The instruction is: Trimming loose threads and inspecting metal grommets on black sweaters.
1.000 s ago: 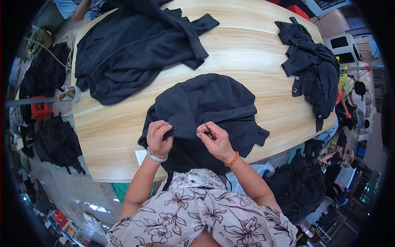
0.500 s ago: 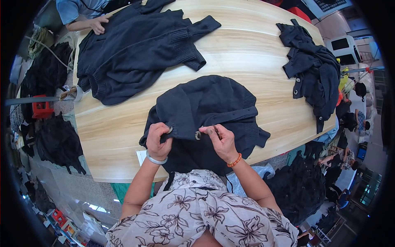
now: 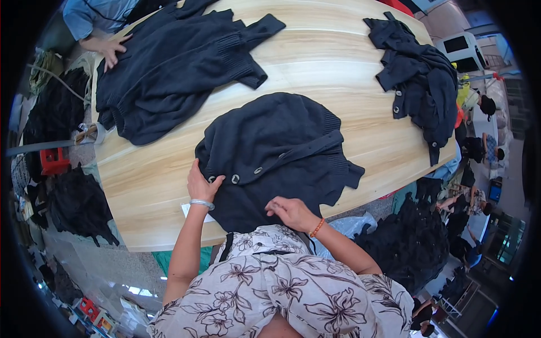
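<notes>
Dark cardigan (image 3: 270,138): flat on the table, directly between and beyond the two hands, its body spreading away from the left hand (image 3: 202,183) and to the right, its near part running under the right hand (image 3: 293,213)
Button row (image 3: 258,170): slants from beside the left thumb, away and rightward, toward the ribbed hem (image 3: 338,160); this long line lies beyond the right hand, and the left hand is the nearer one, at its left end
Left hand: at the cardigan's left edge, fingers along the rim, thumb pointing inward beside a button; whether it pinches the knit or only rests there, I cannot tell
Right hand: over the cardigan's near part, fingers loosely curled toward the left hand; I cannot tell whether anything small is inside or whether it touches the cloth
Paper slip (image 3: 185,209): pale, just beside the left wrist, on the near side of the left hand
Large dark garment (image 3: 169,73): beyond the left hand and to its left, a co-worker's hand (image 3: 114,52) spread on it
Buttoned dark garment (image 3: 422,84): well apart from the right hand, beyond it and to the right
Wooden table (image 3: 321,56): pale boards, under all three garments and reaching far past both hands
Dark pile (image 3: 400,245): off the table, to the right of the right hand, with a clear plastic bag (image 3: 349,226) between
</notes>
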A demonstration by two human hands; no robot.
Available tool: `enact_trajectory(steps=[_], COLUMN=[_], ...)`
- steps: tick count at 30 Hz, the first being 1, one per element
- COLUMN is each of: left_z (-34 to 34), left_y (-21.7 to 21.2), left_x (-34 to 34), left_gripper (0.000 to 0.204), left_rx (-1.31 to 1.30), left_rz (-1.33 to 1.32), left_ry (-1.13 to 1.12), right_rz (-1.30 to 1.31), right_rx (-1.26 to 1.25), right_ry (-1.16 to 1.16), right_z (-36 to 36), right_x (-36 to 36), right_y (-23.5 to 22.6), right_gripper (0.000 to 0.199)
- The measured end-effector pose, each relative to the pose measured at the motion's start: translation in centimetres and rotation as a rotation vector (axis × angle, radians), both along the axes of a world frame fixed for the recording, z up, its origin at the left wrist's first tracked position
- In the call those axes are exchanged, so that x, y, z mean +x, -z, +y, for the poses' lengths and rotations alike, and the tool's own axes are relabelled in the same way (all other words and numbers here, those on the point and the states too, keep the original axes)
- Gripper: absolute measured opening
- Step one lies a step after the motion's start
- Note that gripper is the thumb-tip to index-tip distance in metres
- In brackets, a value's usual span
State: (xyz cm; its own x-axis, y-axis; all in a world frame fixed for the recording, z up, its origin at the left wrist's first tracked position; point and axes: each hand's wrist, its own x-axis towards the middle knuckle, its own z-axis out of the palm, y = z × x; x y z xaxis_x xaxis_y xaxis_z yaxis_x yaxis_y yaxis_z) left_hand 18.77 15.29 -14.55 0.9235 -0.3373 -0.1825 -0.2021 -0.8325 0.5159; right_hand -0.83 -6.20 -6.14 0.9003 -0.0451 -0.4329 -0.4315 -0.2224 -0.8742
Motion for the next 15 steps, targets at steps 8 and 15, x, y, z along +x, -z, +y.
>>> enact_trajectory(steps=[8, 15], left_z=[-7.5, -9.2], left_y=[-11.8, -25.7], left_x=[0.1, 1.5], left_gripper=[0.04, 0.051], left_rx=[-1.005, -1.299], left_rz=[0.807, 0.908], left_ry=[-0.167, -0.021], right_rz=[-0.06, -0.379], right_rx=[0.388, -0.589], right_ry=[-0.47, 0.065], right_z=[6.6, 7.3], right_x=[2.3, 3.1], right_y=[0.4, 7.6], right_gripper=[0.034, 0.044])
